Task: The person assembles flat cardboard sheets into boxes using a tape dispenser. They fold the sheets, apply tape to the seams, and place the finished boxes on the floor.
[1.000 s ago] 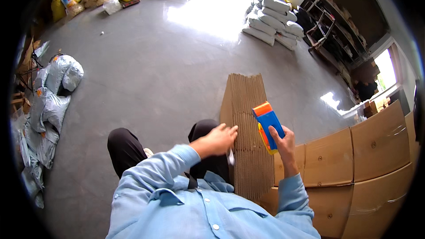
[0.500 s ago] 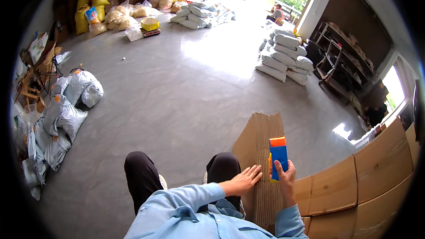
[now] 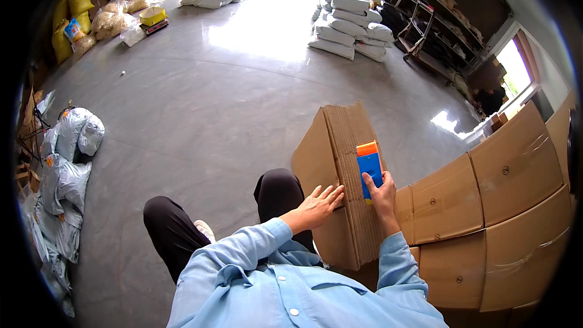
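Tipped lower than half a second ago, the head view shows the left hand (image 3: 314, 208) outspread, grasping nothing, at the left edge of the cardboard stack (image 3: 344, 155), while the right hand (image 3: 382, 195) grips a blue and orange tool (image 3: 369, 171) over its ridged top. Boxes (image 3: 452, 205), contents hidden, stand to the right; farther off, clear bags (image 3: 110, 23) hold pale stuff near a yellow tub (image 3: 152, 17).

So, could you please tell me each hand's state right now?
Left hand: open, at the cardboard stack, apparently holding nothing.
Right hand: closed around the blue-and-orange tool.
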A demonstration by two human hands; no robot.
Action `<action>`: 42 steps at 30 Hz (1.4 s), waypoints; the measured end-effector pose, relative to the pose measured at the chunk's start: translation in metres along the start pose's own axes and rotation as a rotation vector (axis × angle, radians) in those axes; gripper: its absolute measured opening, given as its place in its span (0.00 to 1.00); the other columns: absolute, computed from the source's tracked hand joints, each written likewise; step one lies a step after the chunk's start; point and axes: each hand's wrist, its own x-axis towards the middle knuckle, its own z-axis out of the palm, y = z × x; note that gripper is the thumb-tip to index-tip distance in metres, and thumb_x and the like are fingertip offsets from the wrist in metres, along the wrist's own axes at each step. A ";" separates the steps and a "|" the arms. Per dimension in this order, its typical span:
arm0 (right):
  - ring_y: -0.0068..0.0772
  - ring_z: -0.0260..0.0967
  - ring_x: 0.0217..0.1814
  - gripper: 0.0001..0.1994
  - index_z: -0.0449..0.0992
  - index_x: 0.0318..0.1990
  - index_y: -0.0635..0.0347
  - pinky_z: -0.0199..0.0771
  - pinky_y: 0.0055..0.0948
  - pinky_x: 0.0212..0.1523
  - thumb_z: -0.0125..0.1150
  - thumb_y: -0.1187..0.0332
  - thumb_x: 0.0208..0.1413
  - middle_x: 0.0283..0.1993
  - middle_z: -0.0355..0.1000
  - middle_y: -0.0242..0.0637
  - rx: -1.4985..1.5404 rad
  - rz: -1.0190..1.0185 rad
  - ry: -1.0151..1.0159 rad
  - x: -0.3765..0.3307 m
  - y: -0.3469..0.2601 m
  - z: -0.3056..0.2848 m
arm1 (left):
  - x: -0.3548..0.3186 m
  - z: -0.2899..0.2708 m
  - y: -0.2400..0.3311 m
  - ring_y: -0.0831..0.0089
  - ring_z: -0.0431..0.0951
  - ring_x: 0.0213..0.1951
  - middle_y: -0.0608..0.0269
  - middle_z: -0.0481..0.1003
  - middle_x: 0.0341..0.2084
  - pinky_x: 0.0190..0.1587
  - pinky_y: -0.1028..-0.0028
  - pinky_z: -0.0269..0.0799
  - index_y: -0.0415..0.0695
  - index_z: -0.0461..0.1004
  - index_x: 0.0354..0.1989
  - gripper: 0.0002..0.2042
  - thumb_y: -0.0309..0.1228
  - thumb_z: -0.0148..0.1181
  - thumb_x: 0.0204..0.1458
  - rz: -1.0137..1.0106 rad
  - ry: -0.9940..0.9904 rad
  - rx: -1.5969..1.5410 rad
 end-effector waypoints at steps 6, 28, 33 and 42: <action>0.29 0.73 0.28 0.24 0.69 0.35 0.65 0.74 0.25 0.29 0.64 0.49 0.47 0.28 0.73 0.40 0.401 0.120 -0.018 -0.018 -0.003 -0.001 | -0.006 -0.011 0.002 0.59 0.52 0.64 0.50 0.54 0.62 0.64 0.56 0.48 0.37 0.58 0.60 0.25 0.27 0.49 0.50 0.007 0.059 0.204; 0.22 0.72 0.32 0.26 0.67 0.45 0.63 0.73 0.20 0.36 0.59 0.48 0.51 0.30 0.73 0.34 0.923 0.050 -0.107 -0.035 -0.100 -0.048 | -0.015 -0.124 -0.136 0.70 0.75 0.37 0.68 0.73 0.26 0.45 0.73 0.70 0.48 0.70 0.24 0.03 0.28 0.51 0.46 0.048 0.312 0.380; 0.29 0.74 0.31 0.24 0.64 0.48 0.62 0.74 0.29 0.38 0.64 0.58 0.48 0.31 0.75 0.38 0.917 -0.150 -0.150 -0.022 -0.111 -0.056 | -0.089 -0.202 -0.160 0.70 0.73 0.38 0.67 0.72 0.26 0.44 0.72 0.71 0.46 0.70 0.26 0.02 0.26 0.51 0.47 -0.163 0.295 0.493; 0.29 0.73 0.30 0.23 0.62 0.47 0.62 0.76 0.25 0.31 0.66 0.70 0.46 0.32 0.70 0.38 0.989 -0.243 -0.610 0.013 -0.189 0.052 | -0.229 -0.245 -0.142 0.69 0.72 0.37 0.66 0.70 0.23 0.53 0.69 0.66 0.44 0.71 0.23 0.02 0.22 0.54 0.43 -0.316 0.329 0.592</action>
